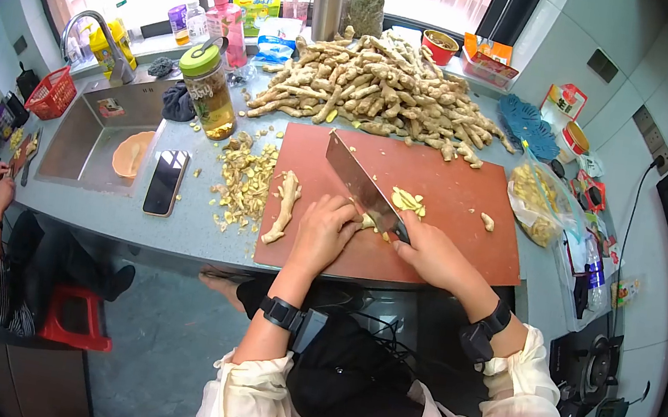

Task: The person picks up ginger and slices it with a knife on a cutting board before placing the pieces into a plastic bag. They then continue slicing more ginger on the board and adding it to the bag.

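One bag (563, 208) beside board (458, 188) holds ginger (531, 188)

Cream sleeves (260, 399) bunch near the elbows; the black left wristband (278, 312) bears a boxy grey module (309, 332); the right wristband (497, 319) is black.

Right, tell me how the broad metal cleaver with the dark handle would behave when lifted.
The broad, dark-handled metal cleaver would likely stay stiff, its blade looking straight and flat. It probably feels front-heavy, since the wide blade reaches well past the right hand.
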`<state>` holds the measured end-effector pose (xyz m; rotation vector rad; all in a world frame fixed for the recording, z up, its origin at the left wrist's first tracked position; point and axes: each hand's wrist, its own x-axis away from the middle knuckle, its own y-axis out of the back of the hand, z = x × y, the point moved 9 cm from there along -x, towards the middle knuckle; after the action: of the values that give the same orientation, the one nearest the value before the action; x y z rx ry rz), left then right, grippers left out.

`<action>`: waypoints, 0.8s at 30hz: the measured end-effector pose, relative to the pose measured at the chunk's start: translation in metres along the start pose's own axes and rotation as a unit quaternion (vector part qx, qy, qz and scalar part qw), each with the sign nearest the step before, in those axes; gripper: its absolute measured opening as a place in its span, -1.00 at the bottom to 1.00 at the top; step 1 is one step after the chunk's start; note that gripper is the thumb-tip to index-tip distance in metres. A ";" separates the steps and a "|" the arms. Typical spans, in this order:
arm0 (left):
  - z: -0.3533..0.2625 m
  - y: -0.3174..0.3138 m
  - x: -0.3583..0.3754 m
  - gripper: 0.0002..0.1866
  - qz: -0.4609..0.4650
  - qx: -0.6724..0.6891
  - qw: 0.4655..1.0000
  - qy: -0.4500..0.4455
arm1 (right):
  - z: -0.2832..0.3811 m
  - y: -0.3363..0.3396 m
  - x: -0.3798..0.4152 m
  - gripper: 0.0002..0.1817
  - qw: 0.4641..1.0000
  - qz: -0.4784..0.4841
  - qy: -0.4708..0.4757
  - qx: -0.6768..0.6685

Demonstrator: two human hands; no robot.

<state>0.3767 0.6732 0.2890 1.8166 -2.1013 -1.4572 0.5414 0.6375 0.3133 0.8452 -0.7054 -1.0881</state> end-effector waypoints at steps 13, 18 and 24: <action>0.001 -0.002 -0.002 -0.89 0.006 -0.003 1.000 0.003 | -0.003 -0.009 0.013 -0.54 0.999 0.017 -0.044 0.012; -0.004 0.004 -0.001 -0.86 -0.034 -0.006 0.999 -0.022 | -0.015 0.006 -0.002 -0.53 0.983 -0.023 -0.011 -0.180; 0.000 -0.001 0.001 -0.88 -0.005 -0.019 1.000 0.016 | -0.031 -0.003 0.013 -0.41 0.898 0.012 -0.099 -0.429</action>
<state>0.3771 0.6731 0.2877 1.8275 -2.0384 -1.4491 0.5694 0.6319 0.2960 -0.0352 -0.3260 -1.3106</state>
